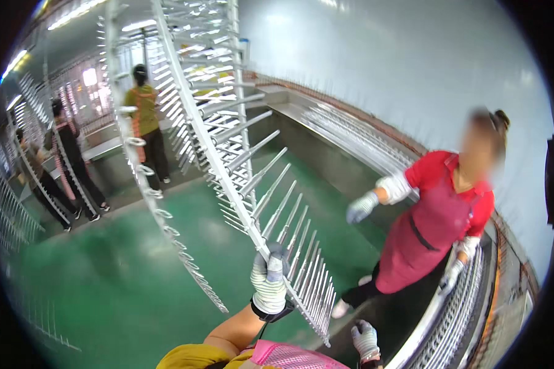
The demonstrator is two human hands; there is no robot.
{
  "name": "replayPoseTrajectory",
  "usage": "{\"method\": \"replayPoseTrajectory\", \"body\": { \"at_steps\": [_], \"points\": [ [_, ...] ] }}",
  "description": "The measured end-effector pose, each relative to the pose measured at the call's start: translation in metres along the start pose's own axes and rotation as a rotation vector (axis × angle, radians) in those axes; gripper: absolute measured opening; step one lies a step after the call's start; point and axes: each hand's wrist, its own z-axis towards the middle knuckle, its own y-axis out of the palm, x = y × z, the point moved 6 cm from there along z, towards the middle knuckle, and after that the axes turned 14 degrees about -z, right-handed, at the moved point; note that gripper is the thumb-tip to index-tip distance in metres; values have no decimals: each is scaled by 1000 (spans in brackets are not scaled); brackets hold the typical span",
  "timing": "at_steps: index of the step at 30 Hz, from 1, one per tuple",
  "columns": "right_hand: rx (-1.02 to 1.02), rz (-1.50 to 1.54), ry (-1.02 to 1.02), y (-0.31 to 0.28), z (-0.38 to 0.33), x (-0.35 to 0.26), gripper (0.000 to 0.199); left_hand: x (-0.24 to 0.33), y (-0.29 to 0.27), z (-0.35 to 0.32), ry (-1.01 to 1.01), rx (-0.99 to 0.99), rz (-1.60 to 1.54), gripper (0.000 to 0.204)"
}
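Note:
A tall white hanging rack [194,114] slants down through the middle, with rows of slim metal rods [277,184] sticking out from its rail. My left hand [269,286], in a striped white-and-grey glove, is closed round the rail near its lower end. Below and to the right, my right hand [364,340], also gloved, hangs near the lower edge with its fingers loosely apart and nothing visible in it. The far side of the rail is hidden behind my left fingers.
On the right, a co-worker in a red apron [421,246] stands beside a trough of metal rods [455,326]. Another white rack [160,212] hangs at left. Several people, one in a yellow top [143,111], stand further back on the green floor [104,270].

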Motion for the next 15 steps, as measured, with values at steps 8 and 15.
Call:
{"method": "replayPoseTrajectory", "body": {
  "at_steps": [8, 15],
  "points": [
    [82, 0, 213, 2, -69, 5, 22, -4, 5, -71, -71, -120, -74, 21],
    [187, 40, 350, 57, 37, 43, 39, -119, 49, -15, -118, -334, -52, 35]
  ]
}}
